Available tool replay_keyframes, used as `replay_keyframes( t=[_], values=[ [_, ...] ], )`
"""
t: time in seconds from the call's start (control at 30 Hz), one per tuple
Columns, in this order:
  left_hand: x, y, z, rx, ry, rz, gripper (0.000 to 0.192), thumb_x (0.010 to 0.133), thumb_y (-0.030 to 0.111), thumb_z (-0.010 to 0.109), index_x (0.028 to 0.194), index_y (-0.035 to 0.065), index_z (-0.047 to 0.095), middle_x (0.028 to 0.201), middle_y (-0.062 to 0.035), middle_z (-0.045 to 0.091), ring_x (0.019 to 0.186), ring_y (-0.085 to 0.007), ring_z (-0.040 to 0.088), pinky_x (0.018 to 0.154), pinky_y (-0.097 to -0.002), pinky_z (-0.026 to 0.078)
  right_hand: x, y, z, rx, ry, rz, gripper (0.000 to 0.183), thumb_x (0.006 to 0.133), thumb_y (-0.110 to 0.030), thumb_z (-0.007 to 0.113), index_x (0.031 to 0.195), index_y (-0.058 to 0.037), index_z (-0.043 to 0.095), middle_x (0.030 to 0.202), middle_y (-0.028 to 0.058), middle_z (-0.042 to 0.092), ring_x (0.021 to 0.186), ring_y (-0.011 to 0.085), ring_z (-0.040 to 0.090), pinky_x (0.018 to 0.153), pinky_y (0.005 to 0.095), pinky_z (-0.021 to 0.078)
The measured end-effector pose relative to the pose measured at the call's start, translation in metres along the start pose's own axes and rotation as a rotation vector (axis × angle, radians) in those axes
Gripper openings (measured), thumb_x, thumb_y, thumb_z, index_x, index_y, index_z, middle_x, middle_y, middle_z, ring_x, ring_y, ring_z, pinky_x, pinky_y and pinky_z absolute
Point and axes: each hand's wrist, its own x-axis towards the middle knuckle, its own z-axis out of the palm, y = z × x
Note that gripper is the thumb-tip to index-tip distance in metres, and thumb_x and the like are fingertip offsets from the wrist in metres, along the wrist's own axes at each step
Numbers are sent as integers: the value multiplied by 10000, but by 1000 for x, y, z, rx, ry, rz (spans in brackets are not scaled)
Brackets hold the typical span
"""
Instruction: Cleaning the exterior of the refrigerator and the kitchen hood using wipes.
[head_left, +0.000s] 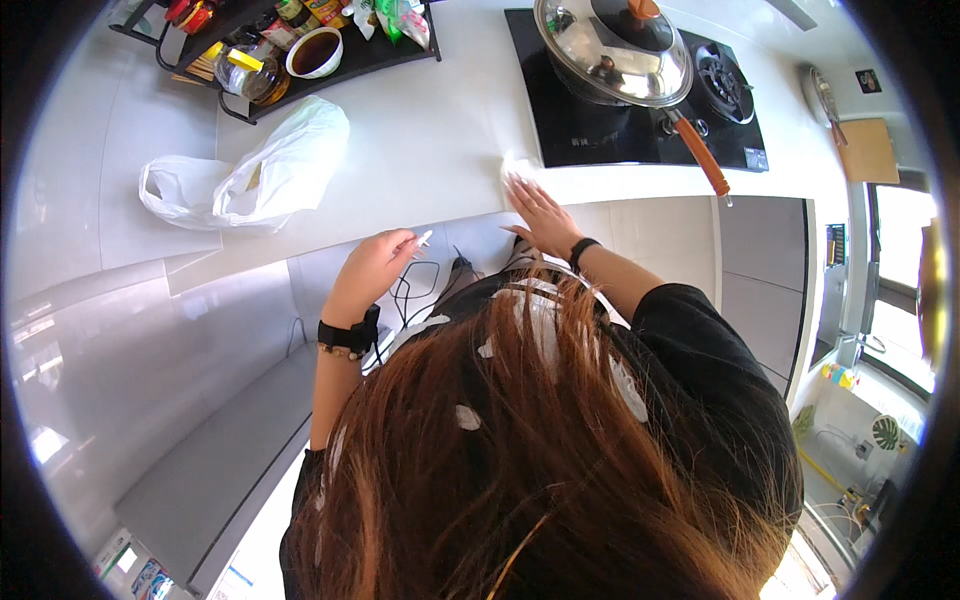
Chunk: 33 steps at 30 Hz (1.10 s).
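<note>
My right hand (546, 219) lies with its fingers stretched out on the front part of the white countertop (427, 142). Beneath its fingertips is a blurred white tissue or cloth (516, 166), just left of the black gas hob (600, 142). My left hand (373, 264) hangs in front of the counter's edge. Its fingers are closed around a small white thing (424, 238), perhaps crumpled tissue; most of it is hidden in the grip.
A lidded pan (615, 56) sits on the hob, its brown handle (701, 154) jutting past the front edge. A white plastic bag (285, 169) rests on the counter's left. Behind it stands a black rack (360, 67) with seasonings and a bowl of dark liquid (315, 52).
</note>
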Motion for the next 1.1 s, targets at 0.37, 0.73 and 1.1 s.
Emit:
replay_keyframes(
  t=[0.37,0.73,1.1],
  values=[
    [9,19,4,10,-106,-42,260,983,187,521,1050,-41,627,919,-144,696,852,-234,667,781,-312,490,42,-51,14,185,-50,-60,739,994,-512,360,1510,-3,215,1586,155,208,1474,288,173,1214,394,125],
    [38,38,15,91,-107,63,222,968,172,538,1037,-18,631,902,-160,683,805,-293,652,739,-339,487,-106,94,11,169,123,493,419,1006,-193,394,1387,-41,476,1509,143,376,1431,275,292,1189,373,223],
    [46,46,22,149,-158,59,226,959,179,555,1049,-9,642,922,-163,684,816,-294,651,742,-345,489,-33,-8,20,228,233,67,467,1018,-268,391,1379,20,462,1492,162,397,1378,300,381,1168,386,283]
  ],
)
